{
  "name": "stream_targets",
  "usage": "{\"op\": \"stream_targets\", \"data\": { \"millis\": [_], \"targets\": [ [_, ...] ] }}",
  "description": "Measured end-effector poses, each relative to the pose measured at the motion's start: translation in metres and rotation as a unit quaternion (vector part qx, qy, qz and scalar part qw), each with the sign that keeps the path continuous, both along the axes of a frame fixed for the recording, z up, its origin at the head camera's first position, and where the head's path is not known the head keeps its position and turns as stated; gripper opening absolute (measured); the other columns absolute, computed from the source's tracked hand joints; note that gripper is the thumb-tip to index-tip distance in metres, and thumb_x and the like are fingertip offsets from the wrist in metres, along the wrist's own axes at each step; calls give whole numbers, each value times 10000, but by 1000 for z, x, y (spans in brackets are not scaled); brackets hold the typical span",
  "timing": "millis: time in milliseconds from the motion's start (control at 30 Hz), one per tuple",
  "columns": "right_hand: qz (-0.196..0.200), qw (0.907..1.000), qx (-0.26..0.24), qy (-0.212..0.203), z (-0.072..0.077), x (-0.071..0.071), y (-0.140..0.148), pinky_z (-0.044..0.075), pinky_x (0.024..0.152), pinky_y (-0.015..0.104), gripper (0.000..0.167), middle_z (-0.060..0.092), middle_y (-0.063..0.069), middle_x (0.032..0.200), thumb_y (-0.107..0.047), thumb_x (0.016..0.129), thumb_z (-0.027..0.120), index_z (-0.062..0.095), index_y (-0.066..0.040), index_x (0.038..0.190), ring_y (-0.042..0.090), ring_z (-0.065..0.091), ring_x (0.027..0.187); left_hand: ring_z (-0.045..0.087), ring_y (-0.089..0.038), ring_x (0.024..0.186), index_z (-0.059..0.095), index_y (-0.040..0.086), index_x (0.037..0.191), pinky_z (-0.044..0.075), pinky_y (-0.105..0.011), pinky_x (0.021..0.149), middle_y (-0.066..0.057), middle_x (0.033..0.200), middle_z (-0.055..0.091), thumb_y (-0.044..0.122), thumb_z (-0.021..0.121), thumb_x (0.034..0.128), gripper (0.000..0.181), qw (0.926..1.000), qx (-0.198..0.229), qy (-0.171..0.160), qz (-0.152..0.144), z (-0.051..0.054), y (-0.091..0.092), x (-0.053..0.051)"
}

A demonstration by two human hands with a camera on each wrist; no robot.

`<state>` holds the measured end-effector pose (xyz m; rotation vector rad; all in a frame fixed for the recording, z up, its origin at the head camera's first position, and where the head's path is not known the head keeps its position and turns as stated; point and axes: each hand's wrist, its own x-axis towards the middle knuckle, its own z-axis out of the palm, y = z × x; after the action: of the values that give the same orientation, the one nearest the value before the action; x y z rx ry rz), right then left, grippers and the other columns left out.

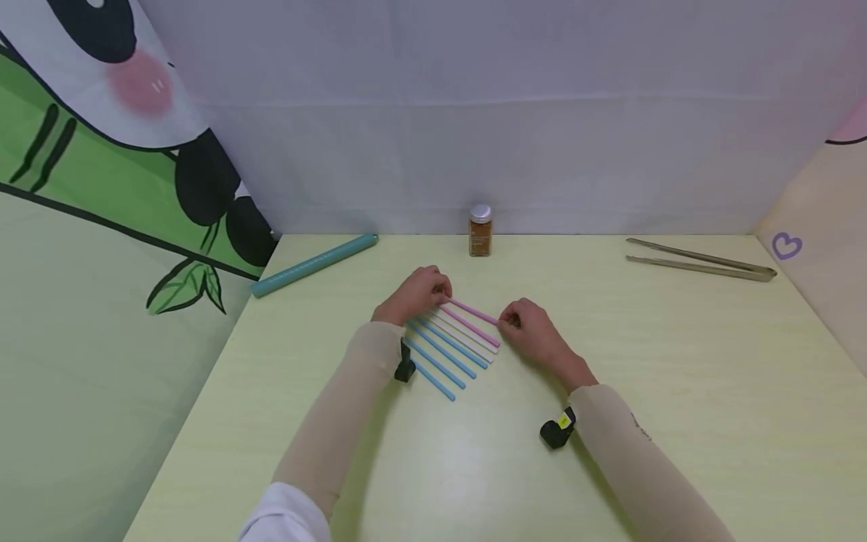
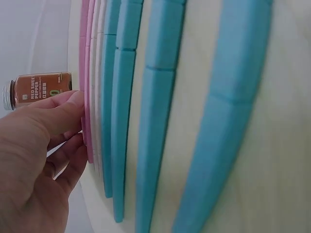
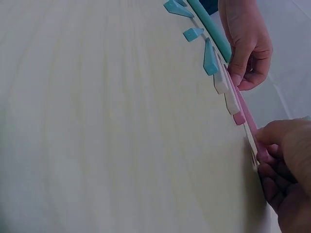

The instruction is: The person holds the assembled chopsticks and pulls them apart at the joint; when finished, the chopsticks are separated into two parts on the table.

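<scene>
Several thin sticks lie side by side on the table, slanting: blue ones [image 1: 440, 366] nearest, white ones [image 1: 467, 336] in the middle, pink ones [image 1: 472, 327] farthest. My left hand [image 1: 415, 293] pinches the left end of the farthest pink stick [image 1: 474, 311]; in the left wrist view its thumb and fingers [image 2: 73, 104] meet at that pink edge. The other end of the same stick is between the thumb and fingers of my right hand [image 1: 538, 339], as the right wrist view shows at the pink tip [image 3: 263, 154].
A teal cylinder [image 1: 314, 265] lies at the back left of the table [image 1: 677, 361]. A spice jar [image 1: 480, 232] with a silver lid stands at the back middle. Metal tongs [image 1: 704, 262] lie at the back right. Printed cloth [image 1: 474, 150] hangs behind.
</scene>
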<state>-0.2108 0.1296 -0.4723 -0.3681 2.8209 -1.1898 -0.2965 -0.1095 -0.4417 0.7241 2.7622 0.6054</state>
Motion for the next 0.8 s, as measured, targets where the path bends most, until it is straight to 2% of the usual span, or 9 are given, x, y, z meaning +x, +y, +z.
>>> {"op": "stream_targets", "data": {
  "millis": [233,400,500,667,800],
  "targets": [
    [-214,9997,-32,114,7,-3,1,449,719,315,169,617,76,903,-185,964,549,629,-43,1011,194,530,802,501,-208,900,687,73,954,431,-355,882,-70,944,590,137,616,936,97,9999,32,98,-32,1,-1,2],
    [-242,9995,-67,192,17,-6,3,443,699,313,167,614,92,900,-170,976,548,622,-30,1026,202,519,788,525,-189,913,681,88,1002,451,-338,897,-55,959,602,155,614,940,114,9999,126,-47,83,5,-1,5],
    [-247,9992,-131,270,22,-8,6,434,677,309,165,607,98,896,-164,977,550,619,-24,1028,206,506,775,543,-176,903,684,96,1051,469,-321,882,-45,973,622,174,614,942,151,9996,264,-108,39,10,1,9],
    [-81,9983,-243,528,31,-11,8,426,648,301,154,595,96,888,-163,967,572,610,-23,1021,204,493,761,556,-162,877,682,99,1099,485,-300,852,-31,999,651,210,598,952,203,9990,375,-63,-250,21,7,17],
    [95,9967,-198,783,37,-13,8,440,685,313,145,598,97,918,-144,946,604,619,-25,1027,210,508,797,555,-160,866,673,100,1078,492,-291,832,-23,979,650,195,603,947,176,9988,436,-46,-208,32,14,25]
  ]
}}
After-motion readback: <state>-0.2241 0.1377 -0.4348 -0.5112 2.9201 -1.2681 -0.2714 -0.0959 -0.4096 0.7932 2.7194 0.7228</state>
